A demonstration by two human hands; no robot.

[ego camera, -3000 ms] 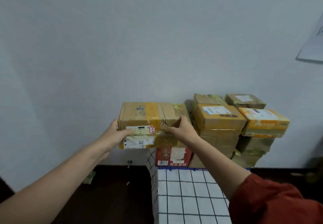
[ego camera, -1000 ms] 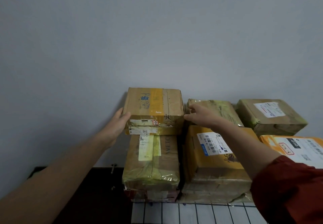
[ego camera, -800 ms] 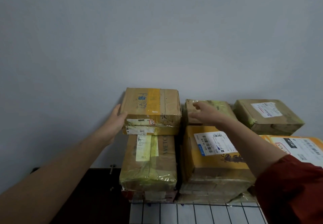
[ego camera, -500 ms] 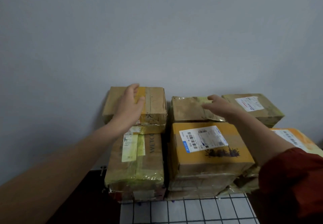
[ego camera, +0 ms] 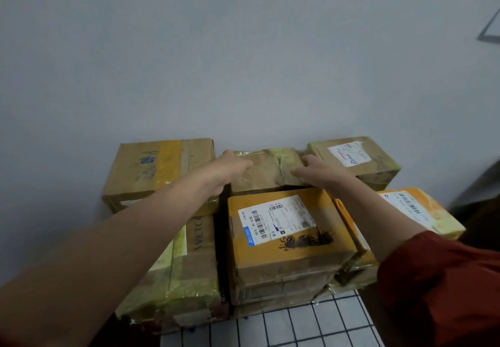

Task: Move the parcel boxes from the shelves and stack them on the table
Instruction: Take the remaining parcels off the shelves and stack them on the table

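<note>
Left hand (ego camera: 230, 169) and right hand (ego camera: 318, 172) are resting on the tape-wrapped parcel box (ego camera: 267, 169) atop the stack's back row. The right is lying flat; the left's grip I cannot tell. A careless pull is risking dragging the yellow-taped carton (ego camera: 159, 168) just beside it.

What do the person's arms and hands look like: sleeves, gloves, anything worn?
The left arm is bare as far as the frame shows, with no sleeve. The right arm wears a rust-red fabric sleeve that ends near the elbow, forearm bare. Both the left hand and right hand are ungloved; no watch, ring or band visible.
</note>
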